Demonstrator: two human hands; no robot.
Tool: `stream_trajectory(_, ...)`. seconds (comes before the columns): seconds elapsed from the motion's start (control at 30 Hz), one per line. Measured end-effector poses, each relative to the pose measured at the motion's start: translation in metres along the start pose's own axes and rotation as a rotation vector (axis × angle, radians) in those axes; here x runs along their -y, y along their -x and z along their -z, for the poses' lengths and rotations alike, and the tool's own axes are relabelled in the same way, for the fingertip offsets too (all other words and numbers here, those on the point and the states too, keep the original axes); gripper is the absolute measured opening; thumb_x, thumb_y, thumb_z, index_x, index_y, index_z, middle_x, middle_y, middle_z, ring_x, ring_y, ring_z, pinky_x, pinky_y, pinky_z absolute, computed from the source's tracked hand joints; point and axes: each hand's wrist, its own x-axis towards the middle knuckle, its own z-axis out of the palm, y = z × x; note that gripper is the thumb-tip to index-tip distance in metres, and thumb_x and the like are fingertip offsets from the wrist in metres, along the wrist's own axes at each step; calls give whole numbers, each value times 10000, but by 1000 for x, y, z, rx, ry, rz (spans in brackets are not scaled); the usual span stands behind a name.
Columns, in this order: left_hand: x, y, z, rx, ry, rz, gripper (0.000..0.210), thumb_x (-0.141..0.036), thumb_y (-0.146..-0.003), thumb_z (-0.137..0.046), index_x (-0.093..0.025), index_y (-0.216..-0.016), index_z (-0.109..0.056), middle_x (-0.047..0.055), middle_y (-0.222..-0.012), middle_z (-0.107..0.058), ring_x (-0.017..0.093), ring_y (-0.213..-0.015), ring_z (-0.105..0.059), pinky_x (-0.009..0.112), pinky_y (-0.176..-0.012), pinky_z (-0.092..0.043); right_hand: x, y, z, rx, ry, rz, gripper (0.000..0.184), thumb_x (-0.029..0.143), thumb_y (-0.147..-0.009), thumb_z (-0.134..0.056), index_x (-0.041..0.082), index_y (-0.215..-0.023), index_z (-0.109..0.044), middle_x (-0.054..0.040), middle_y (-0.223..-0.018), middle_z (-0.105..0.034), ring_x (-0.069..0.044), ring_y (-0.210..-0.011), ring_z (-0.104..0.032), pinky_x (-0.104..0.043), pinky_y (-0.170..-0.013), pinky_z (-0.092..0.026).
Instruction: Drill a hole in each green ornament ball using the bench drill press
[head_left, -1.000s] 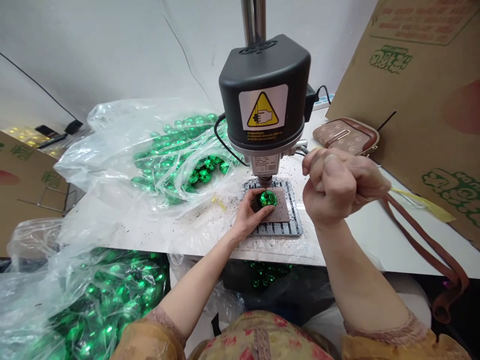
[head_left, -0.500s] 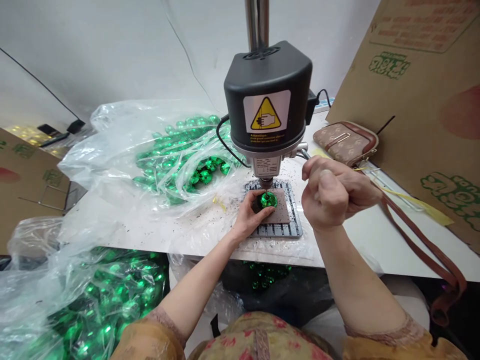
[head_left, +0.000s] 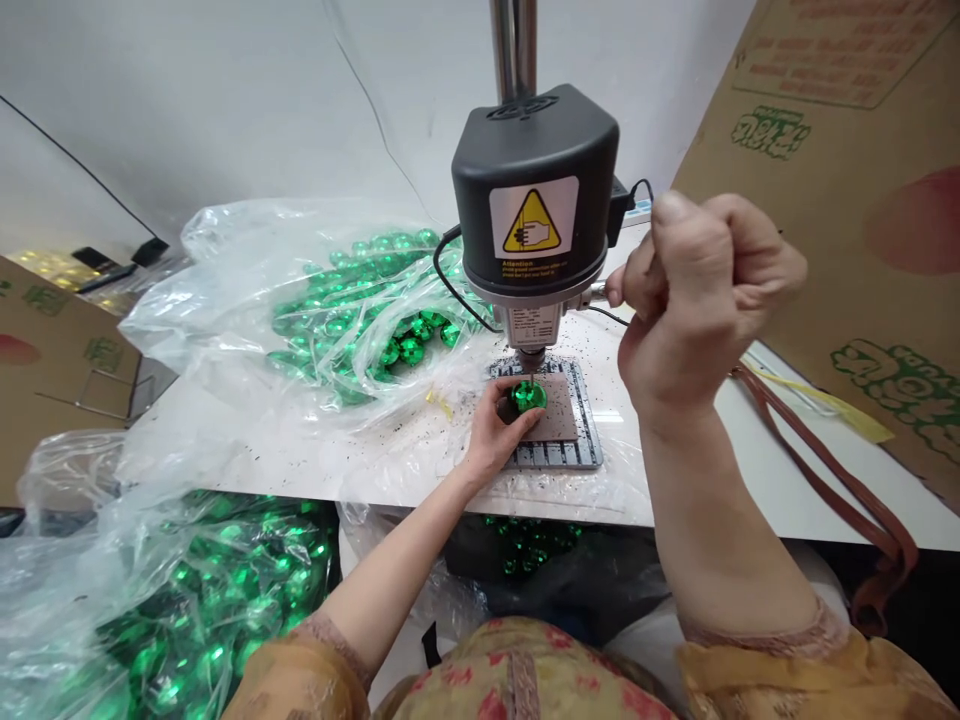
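A shiny green faceted ball (head_left: 530, 396) sits under the bit of a small black drill press (head_left: 536, 190). My left hand (head_left: 496, 425) pinches the ball from its left side, thumb in front and fingers behind. Beneath lie a pinkish-brown board (head_left: 561, 410) and the grey slotted base plate (head_left: 589, 445), strewn with dark specks. On the right, my right hand (head_left: 694, 290) is closed around the press's feed lever (head_left: 598, 292), most of which the fingers hide. The thin bit comes down at the top of the ball; whether it touches I cannot tell.
Clear plastic bags of green balls lie on the table (head_left: 367, 310) and at lower left (head_left: 217, 610). More green balls (head_left: 532, 545) show below the table edge. Cardboard boxes (head_left: 847, 230) flank both sides. A brown strap (head_left: 825, 470) hangs over the right edge.
My right hand has risen with the lever, and now covers the patterned purse. The drill chuck sits slightly higher. My left hand and the ball have shifted slightly left.
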Motion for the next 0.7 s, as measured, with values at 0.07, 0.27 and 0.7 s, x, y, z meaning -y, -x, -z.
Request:
stream_trajectory(0.07,-7,19,5,-76,-107,-116,399,-451,-830,-800,-229,-1118,-636,74,-1057,-709,242,-1014,-692,392,-894,-560,1,-4,-2,8,-14,8,477,266,-911,-634,219,-566,-308,90,-440,-283,-39,-398,-284,-250,-433,-293)
stream_trajectory(0.27,2,112,20,344,-435,-833,389,-465,-856,-768,-251,-1155,-640,131,-1095,-734,223,-843,-701,335,-677,-552,-2,-2,0,12,-89,27,427,203,-898,-632,213,-579,-348,99,-442,-305,-29,-402,-305,-238,-438,-285)
stream_trajectory(0.7,-2,-8,89,10,-689,-362,181,-264,-995,-525,-224,-1058,-690,114,-956,-708,258,-898,-688,402,-837,-554,-2,1,3,-11,-98,15,401,192,-872,-637,235,-556,-393,85,-429,-305,-72,-400,-315,-307,-427,-273)
